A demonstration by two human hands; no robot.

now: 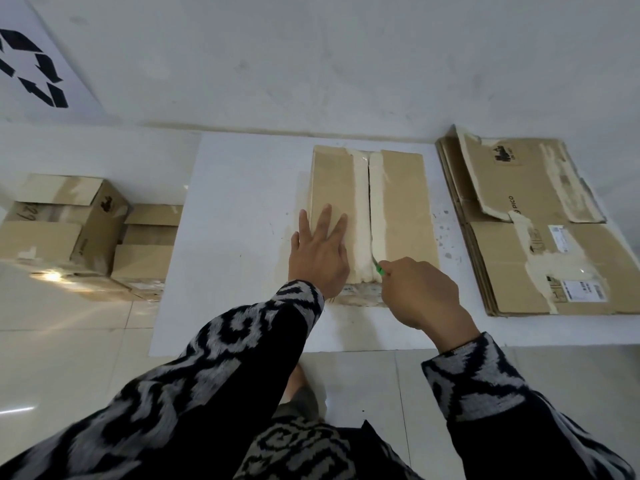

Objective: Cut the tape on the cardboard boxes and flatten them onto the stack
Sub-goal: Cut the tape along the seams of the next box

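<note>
The left hand [320, 252] is pressing spread fingers [325, 220] on the taped brown cardboard box [401, 209] lying on the white floor sheet [242, 202]; the right hand [420, 289], fingers curled, is gripping a green-handled cutter [378, 268] at the tape seam [370, 202], beside flattened cardboard stack [540, 237].

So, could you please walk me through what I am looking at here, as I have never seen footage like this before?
There is no machine here: this is one picture from a wide-angle camera worn on a person's head, looking forward and down, so the patterned sleeves at the bottom are that person's own arms. A taped cardboard box lies on a white sheet on the tiled floor. The left hand rests flat on the box to steady it. The right hand grips a green-handled cutter, its blade at the seam in the tape near the box's closer end. To the right lies the stack of flattened boxes. To the left stand several boxes not yet flattened. A recycling sign hangs on the wall.
</note>
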